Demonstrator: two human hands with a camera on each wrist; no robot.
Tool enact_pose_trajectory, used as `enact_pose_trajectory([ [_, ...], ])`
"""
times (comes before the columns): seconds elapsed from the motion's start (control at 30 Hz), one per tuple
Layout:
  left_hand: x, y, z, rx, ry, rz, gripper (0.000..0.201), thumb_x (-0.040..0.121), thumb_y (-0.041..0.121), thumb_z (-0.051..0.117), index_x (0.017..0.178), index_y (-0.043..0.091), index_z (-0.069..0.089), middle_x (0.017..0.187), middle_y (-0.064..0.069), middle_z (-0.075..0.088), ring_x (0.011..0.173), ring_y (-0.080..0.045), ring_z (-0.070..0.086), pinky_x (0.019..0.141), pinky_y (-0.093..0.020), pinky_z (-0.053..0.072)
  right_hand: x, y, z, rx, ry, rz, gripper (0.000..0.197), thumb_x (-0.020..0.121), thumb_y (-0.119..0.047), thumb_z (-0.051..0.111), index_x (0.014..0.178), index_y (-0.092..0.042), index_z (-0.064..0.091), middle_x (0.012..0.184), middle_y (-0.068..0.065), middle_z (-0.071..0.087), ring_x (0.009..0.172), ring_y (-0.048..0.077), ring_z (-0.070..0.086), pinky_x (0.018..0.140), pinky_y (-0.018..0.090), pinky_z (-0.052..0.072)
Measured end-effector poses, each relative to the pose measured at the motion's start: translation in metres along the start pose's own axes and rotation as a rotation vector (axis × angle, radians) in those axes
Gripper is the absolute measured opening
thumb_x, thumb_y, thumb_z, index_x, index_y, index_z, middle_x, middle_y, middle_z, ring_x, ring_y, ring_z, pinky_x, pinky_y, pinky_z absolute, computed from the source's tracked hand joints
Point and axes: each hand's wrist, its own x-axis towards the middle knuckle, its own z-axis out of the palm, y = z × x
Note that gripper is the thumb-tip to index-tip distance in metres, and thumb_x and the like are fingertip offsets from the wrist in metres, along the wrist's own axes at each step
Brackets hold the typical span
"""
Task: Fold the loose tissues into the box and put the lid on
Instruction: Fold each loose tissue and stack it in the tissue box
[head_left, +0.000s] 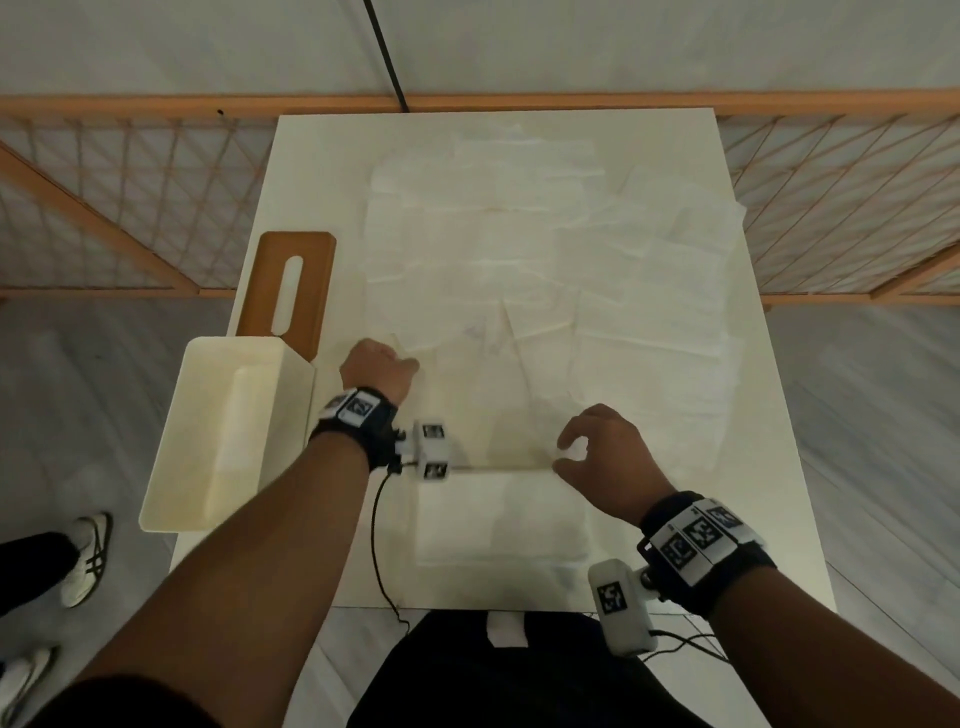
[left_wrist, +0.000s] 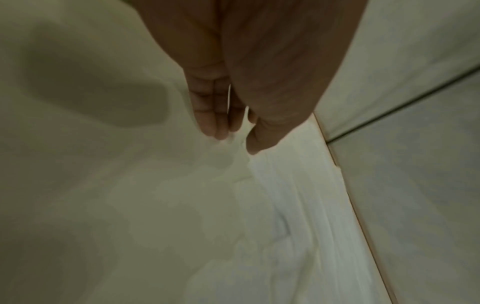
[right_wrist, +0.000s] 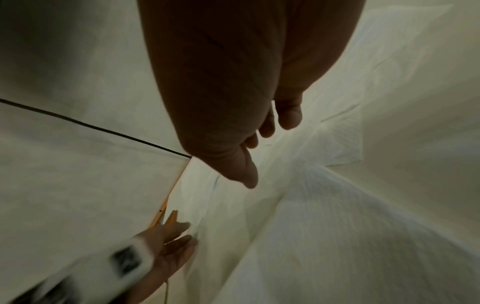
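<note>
Nearest us, a folded white tissue stack (head_left: 501, 519) lies flat on the white rectangular worktop (head_left: 769, 499). Just past it our right hand (head_left: 605, 460) hovers, fingers (right_wrist: 289, 115) loosely curled, holding nothing we can see. Our left hand (head_left: 378, 370) pinches a loose white tissue sheet (head_left: 467, 374) — fingers (left_wrist: 213, 115) closed against the thumb. At the left edge stands the open cream plastic box (head_left: 171, 467); beyond it lies the brown wooden slotted lid (head_left: 311, 270) — more spread white tissues (head_left: 519, 208) cover the far worktop

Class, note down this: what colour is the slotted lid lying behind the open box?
Brown, a wood-like tone; the lid shows best in the head view.
</note>
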Motion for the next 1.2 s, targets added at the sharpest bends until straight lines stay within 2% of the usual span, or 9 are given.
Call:
enact_pose_trajectory([
  [0.13, 0.037, 0.031, 0.005, -0.009, 0.016, -0.108, 0.064, 0.086, 0.037, 0.072, 0.134, 0.001, 0.051, 0.138, -0.012, 0.057, 0.125, -0.030, 0.055, 0.096, -0.030, 0.042, 0.001, -0.003, -0.008, 0.025, 0.010, 0.004, 0.015, 0.079, -0.020, 0.079, 0.088, -0.023, 0.068, 0.094, -0.011, 0.055, 0.076, -0.001, 0.051, 0.067, 0.003, 0.035],
  [0.27, 0.044, 0.046, 0.001, -0.020, 0.043, -0.144, 0.051, 0.097, 0.043, 0.056, 0.127, 0.002, 0.060, 0.135, -0.011, 0.059, 0.122, -0.028, 0.056, 0.085, -0.028, 0.038, 0.004, -0.002, -0.015, 0.042, 0.026, 0.029, 0.014, 0.080, -0.020, 0.078, 0.088, -0.024, 0.067, 0.092, -0.014, 0.056, 0.075, -0.001, 0.051, 0.068, 0.004, 0.036],
  [0.37, 0.050, 0.048, -0.004, -0.060, 0.043, -0.161, 0.047, 0.087, 0.050, 0.068, 0.108, 0.008, 0.066, 0.116, -0.006, 0.067, 0.108, -0.027, 0.064, 0.085, -0.028, 0.047, 0.010, -0.001, -0.021, 0.058, 0.046, 0.042, 0.013, 0.081, -0.020, 0.078, 0.088, -0.022, 0.067, 0.089, -0.015, 0.056, 0.072, 0.000, 0.051, 0.068, 0.004, 0.037],
  [0.5, 0.066, 0.046, -0.018, -0.308, 0.039, -0.178, 0.055, 0.050, 0.053, 0.085, 0.085, 0.020, 0.059, 0.094, -0.005, 0.075, 0.085, -0.023, 0.073, 0.084, -0.042, 0.060, 0.019, -0.010, -0.028, 0.070, 0.057, 0.034, 0.014, 0.081, -0.020, 0.077, 0.084, -0.024, 0.065, 0.083, -0.018, 0.054, 0.069, -0.001, 0.051, 0.067, 0.003, 0.035],
  [0.63, 0.031, 0.082, -0.048, -0.589, -0.044, -0.116, 0.034, 0.080, 0.021, 0.083, 0.089, 0.010, 0.051, 0.077, -0.006, 0.063, 0.066, -0.015, 0.063, 0.060, -0.026, 0.055, 0.030, -0.022, -0.034, 0.118, 0.074, 0.025, 0.012, 0.083, -0.022, 0.076, 0.083, -0.026, 0.065, 0.083, -0.019, 0.057, 0.070, -0.005, 0.052, 0.066, 0.001, 0.036],
  [0.8, -0.007, 0.100, -0.077, -0.743, -0.007, -0.010, 0.029, 0.086, 0.007, 0.076, 0.074, 0.007, 0.049, 0.052, -0.001, 0.059, 0.059, -0.017, 0.059, 0.057, -0.026, 0.051, 0.039, -0.042, -0.039, 0.247, 0.096, 0.035, 0.006, 0.084, -0.020, 0.074, 0.083, -0.018, 0.070, 0.067, -0.015, 0.060, 0.058, -0.007, 0.056, 0.058, 0.004, 0.038],
  [0.97, -0.032, 0.098, -0.090, -0.731, -0.103, 0.069, 0.020, 0.085, 0.001, 0.075, 0.088, 0.004, 0.055, 0.069, -0.008, 0.059, 0.058, -0.014, 0.062, 0.048, -0.020, 0.049, 0.040, -0.056, -0.038, 0.265, 0.092, -0.008, 0.007, 0.084, -0.025, 0.075, 0.082, -0.021, 0.070, 0.062, -0.013, 0.059, 0.059, -0.006, 0.055, 0.057, 0.005, 0.038],
  [1.1, -0.042, 0.081, -0.094, -0.641, -0.275, 0.140, 0.025, 0.088, -0.008, 0.062, 0.099, 0.012, 0.069, 0.093, -0.009, 0.066, 0.073, -0.020, 0.060, 0.062, -0.028, 0.054, 0.038, -0.058, -0.034, 0.327, 0.056, -0.004, 0.010, 0.086, -0.030, 0.072, 0.081, -0.022, 0.071, 0.075, -0.013, 0.067, 0.068, -0.004, 0.059, 0.062, 0.011, 0.039],
  [1.2, -0.053, 0.064, -0.094, -0.611, -0.368, 0.169, 0.042, 0.087, -0.012, 0.050, 0.105, 0.018, 0.074, 0.122, -0.008, 0.065, 0.109, -0.029, 0.063, 0.089, -0.041, 0.057, 0.039, -0.052, -0.029, 0.517, -0.009, 0.125, 0.016, 0.088, -0.034, 0.069, 0.083, -0.019, 0.070, 0.083, -0.002, 0.071, 0.077, 0.008, 0.066, 0.069, 0.032, 0.056],
])
